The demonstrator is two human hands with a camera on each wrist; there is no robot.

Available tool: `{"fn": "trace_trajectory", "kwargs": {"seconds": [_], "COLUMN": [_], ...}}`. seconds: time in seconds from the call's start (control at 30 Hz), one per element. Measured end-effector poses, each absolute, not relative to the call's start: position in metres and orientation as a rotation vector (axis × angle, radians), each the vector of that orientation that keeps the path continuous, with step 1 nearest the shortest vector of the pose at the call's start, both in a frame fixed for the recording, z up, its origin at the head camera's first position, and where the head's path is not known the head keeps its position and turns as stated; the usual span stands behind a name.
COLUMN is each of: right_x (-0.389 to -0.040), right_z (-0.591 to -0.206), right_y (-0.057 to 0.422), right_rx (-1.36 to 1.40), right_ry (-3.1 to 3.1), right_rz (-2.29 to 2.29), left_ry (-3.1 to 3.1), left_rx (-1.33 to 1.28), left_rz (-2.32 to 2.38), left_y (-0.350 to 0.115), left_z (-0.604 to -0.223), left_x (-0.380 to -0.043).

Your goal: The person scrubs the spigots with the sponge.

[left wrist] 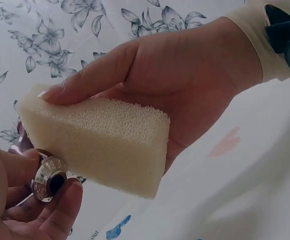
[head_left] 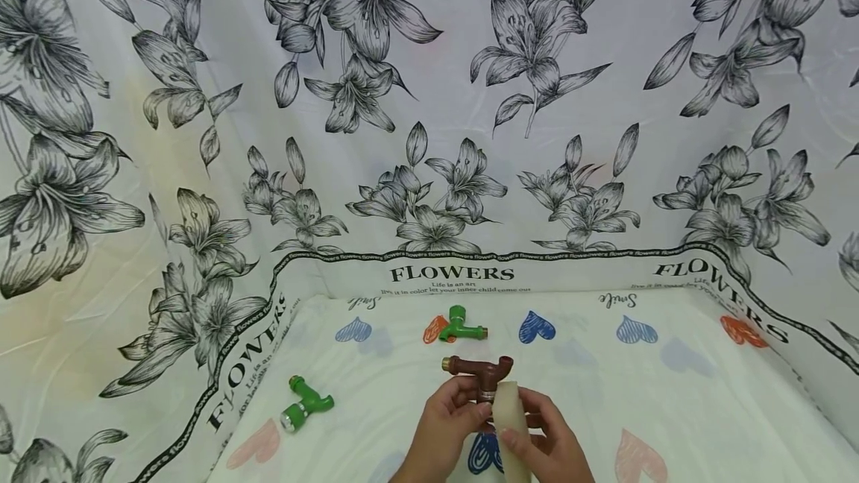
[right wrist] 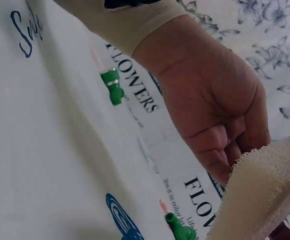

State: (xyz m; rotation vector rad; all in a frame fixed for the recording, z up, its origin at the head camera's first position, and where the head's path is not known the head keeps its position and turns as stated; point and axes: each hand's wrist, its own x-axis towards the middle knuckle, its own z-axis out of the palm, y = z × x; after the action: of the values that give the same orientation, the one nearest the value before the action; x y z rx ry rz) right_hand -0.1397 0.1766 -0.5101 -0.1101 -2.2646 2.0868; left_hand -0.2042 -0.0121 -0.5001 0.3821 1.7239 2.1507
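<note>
My left hand [head_left: 444, 425] grips a dark red-brown faucet [head_left: 493, 371] by its lower end, brass inlet to the left and spout to the right in the head view. The faucet's silver round end [left wrist: 44, 184] shows between my left fingers in the left wrist view. A cream block sponge [head_left: 511, 427] is held in my right hand [head_left: 552, 440], thumb on one broad side and fingers on the other. The sponge [left wrist: 110, 145] stands right at the faucet and overlaps part of it. In the right wrist view the sponge [right wrist: 262, 192] hides most of the faucet.
One green faucet [head_left: 305, 402] lies on the white heart-printed cloth [head_left: 382, 408] at the left. Another green faucet [head_left: 461, 325] lies farther back, beyond my hands. A flower-printed curtain [head_left: 456, 95] rises behind and along the sides.
</note>
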Motion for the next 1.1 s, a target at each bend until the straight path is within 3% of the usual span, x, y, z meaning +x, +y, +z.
{"fn": "trace_trajectory", "kwargs": {"seconds": [0.83,1.1], "right_x": [-0.143,-0.138], "right_z": [-0.514,-0.503], "right_y": [0.175,0.171], "right_rx": [-0.171,-0.169], "right_ry": [-2.328,-2.189], "right_rz": [1.996,2.017], "left_ry": [2.059,1.866], "left_rx": [0.616,0.325], "left_rz": [1.953,2.169], "left_y": [-0.017,-0.013], "left_z": [-0.497,-0.505], "left_x": [-0.204,-0.209]}}
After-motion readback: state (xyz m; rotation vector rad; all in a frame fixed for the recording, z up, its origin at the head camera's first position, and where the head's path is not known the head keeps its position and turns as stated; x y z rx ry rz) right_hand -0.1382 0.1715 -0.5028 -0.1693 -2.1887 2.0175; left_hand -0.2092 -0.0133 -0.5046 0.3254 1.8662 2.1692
